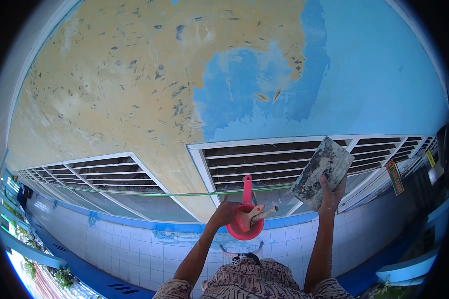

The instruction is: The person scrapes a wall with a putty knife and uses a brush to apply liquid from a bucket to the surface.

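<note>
My left hand (225, 214) is closed on the side of a red plastic dipper (247, 189), whose handle points away from me toward the wall. Inside the dipper stand a pinkish tool (244, 221) and a pale stick-like handle (265, 214); their working ends are hidden. To the right, my right hand (332, 195) grips a flat rectangular board (324, 172), grey and smeared with dried material, its thumb on the near face. The board is tilted, in front of the louvred window. Apart from each other, both hands are held out ahead of my body.
Ahead rises a wall (115, 74), tan with dark scrapes at left and blue at right. Louvred windows (264, 162) run below it. Under me, a chair-like frame (229, 251) stands on the tiled floor (149, 249). A small sign (395, 177) hangs right.
</note>
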### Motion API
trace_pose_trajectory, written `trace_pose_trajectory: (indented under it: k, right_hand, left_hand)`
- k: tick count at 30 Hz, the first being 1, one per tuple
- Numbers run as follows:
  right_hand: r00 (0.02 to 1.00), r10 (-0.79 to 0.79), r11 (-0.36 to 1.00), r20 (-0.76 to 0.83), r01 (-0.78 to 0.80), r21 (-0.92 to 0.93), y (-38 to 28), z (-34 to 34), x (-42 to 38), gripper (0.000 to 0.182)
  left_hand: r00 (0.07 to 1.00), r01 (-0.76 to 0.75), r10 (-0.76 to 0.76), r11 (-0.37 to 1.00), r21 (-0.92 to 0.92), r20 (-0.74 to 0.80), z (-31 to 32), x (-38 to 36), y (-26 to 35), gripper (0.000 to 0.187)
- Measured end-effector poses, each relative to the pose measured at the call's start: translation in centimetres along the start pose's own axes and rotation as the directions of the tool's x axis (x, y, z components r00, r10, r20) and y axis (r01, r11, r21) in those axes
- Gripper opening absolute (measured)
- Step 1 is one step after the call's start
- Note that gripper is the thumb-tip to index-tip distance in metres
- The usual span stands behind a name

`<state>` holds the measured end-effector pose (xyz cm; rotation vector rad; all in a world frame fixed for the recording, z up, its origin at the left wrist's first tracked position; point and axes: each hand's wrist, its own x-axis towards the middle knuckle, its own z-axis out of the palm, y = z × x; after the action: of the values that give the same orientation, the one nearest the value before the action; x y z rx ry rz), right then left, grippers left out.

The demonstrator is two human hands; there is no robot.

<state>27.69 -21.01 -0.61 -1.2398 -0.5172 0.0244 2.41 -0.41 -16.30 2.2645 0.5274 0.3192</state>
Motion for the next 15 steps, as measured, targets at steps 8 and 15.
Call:
trace_pose_trajectory:
  k: [8, 15]
  right_hand:
    - [0.997, 0.03, 0.996, 0.065, -0.036, 0.081, -1.7, 1.8, -1.7, 0.067]
    - [0.983, 0.175, 0.965, 0.046, -0.181, 0.188, -0.8, 0.4, -3.3, 0.057]
  left_hand:
    - [0.995, -0.096, 0.092, 0.99, 0.105, 0.038, -4.6, 5.3, 1.3, 0.049]
    - [0.996, 0.021, -0.032, 0.991, 0.135, 0.08, -8.8, 7.0, 5.0, 0.086]
